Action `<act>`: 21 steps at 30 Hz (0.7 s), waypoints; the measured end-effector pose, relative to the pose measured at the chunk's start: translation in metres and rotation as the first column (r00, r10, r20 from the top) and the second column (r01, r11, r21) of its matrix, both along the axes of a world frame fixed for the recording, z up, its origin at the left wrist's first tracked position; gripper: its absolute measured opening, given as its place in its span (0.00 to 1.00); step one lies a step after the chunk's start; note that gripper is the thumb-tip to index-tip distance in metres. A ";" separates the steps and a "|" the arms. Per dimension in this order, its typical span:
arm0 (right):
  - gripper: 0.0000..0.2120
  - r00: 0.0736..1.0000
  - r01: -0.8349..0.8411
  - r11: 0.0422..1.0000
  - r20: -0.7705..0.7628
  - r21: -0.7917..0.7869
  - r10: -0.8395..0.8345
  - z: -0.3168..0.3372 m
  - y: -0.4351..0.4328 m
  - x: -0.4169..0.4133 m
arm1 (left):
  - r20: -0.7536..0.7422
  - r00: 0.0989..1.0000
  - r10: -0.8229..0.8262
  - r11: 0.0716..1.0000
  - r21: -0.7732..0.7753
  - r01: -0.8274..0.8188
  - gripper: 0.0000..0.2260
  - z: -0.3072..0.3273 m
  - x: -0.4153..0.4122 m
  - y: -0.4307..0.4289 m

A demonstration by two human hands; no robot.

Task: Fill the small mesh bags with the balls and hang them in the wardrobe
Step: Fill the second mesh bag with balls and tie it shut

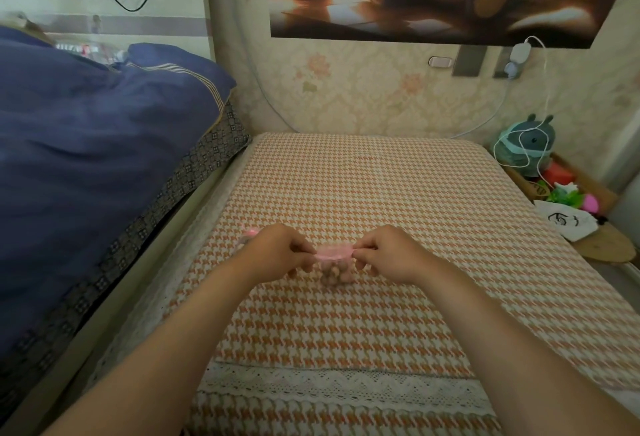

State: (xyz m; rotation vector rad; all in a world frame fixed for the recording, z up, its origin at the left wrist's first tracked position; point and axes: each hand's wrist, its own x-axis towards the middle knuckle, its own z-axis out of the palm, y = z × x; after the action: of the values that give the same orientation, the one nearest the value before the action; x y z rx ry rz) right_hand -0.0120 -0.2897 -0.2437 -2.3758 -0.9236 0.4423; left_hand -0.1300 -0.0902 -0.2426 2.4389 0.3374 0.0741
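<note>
Pink small mesh bag (pixel 335 255) of tan balls (pixel 336 276): we pinch its rim with left hand (pixel 277 252) and right hand (pixel 391 254), over the houndstooth bed (pixel 381 193).

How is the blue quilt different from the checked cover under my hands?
The blue quilt is plain dark blue and lies rumpled in a heap on the left; the checked cover is orange and cream houndstooth, spread flat. The quilt carries nothing visible, while the cover holds the small mesh bag. Both are bedding fabrics.
</note>
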 end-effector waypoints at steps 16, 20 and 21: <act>0.06 0.794 0.399 0.908 -0.544 0.129 -0.272 -0.006 -0.009 0.016 | -0.065 0.961 0.270 0.896 -0.347 -0.276 0.14 -0.004 0.000 0.005; 0.07 0.709 0.533 0.837 -0.604 0.122 -0.363 -0.009 -0.007 0.021 | -0.113 0.922 0.370 0.808 -0.450 -0.380 0.15 -0.004 0.002 0.006; 0.08 0.694 0.557 0.821 -0.614 0.126 -0.377 -0.010 -0.006 0.021 | -0.125 0.915 0.382 0.776 -0.494 -0.392 0.15 -0.003 0.002 0.005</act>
State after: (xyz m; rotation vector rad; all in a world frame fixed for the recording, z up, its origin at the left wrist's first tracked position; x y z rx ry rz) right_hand 0.0092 -0.2958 -0.2540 -1.9114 -0.0690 0.6857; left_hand -0.1284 -0.0854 -0.2458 1.8106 0.7661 0.1244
